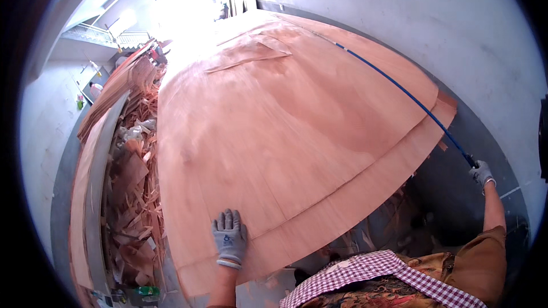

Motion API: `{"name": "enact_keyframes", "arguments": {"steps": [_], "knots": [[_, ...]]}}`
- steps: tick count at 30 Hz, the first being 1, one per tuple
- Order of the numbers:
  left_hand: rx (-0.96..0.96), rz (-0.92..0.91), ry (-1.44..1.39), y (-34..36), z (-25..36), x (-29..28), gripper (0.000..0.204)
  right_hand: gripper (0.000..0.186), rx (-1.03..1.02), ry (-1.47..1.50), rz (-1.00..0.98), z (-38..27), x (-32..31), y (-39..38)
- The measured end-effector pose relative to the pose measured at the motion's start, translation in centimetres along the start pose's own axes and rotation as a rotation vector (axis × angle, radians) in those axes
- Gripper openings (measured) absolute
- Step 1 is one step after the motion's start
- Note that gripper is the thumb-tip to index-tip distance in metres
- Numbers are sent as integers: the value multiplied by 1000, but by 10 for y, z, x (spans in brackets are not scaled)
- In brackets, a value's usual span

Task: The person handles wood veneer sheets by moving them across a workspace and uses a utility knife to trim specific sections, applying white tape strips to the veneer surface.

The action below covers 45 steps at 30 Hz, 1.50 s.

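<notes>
My left hand (229,236), in a grey glove, lies open and palm down on the near left part of a broad stack of thin reddish wood sheets (285,137). My right hand (482,174), also gloved, is closed round the near end of a long blue pole (399,85) at the right. The pole slants across the sheets toward their far end, where its tip is too small to make out. A loose, creased piece of sheet (251,57) lies on top toward the back. The stack's near edge shows stepped layers.
Wood scraps (134,205) fill a strip along the left, beside leaning or stacked boards (94,194). A pale wall (399,0) runs along the right, with grey floor (496,142) below it. A bright opening is at the back. A checked cloth on my body shows at the bottom.
</notes>
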<state>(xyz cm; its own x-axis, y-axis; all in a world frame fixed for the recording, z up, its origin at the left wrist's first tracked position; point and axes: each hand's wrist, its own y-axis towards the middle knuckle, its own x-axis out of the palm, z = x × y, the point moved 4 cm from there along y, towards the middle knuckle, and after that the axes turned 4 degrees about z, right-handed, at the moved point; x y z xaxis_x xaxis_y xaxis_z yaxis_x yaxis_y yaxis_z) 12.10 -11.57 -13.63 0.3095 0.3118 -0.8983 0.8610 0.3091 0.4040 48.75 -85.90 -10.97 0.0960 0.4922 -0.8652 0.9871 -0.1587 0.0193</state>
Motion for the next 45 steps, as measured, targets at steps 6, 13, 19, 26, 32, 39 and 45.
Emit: {"name": "enact_keyframes", "arguments": {"steps": [6,13,19,26,32,39,45], "knots": [[8,-8,38,5,3,4,48,18,-66,279,-133,-76,20,-32],[17,47,-37,-4,-11,-6,47,26,-8,832,-625,-246,115,-137],[-158,-192,-1188,-17,46,-66,36,23,-120,1265,-1006,-404,201,-240],[-800,-522,-2078,-23,49,-111,29,44,-597,530,-1435,-480,198,-285],[-789,-275,-1501,58,1,-52,10,35,-833,276,-997,-556,195,-79],[-645,-83,-550,61,32,24,16,26,-699,-100,-647,-647,239,154],[-691,-116,-388,81,60,19,26,15,-614,317,-196,-714,353,291]]}}
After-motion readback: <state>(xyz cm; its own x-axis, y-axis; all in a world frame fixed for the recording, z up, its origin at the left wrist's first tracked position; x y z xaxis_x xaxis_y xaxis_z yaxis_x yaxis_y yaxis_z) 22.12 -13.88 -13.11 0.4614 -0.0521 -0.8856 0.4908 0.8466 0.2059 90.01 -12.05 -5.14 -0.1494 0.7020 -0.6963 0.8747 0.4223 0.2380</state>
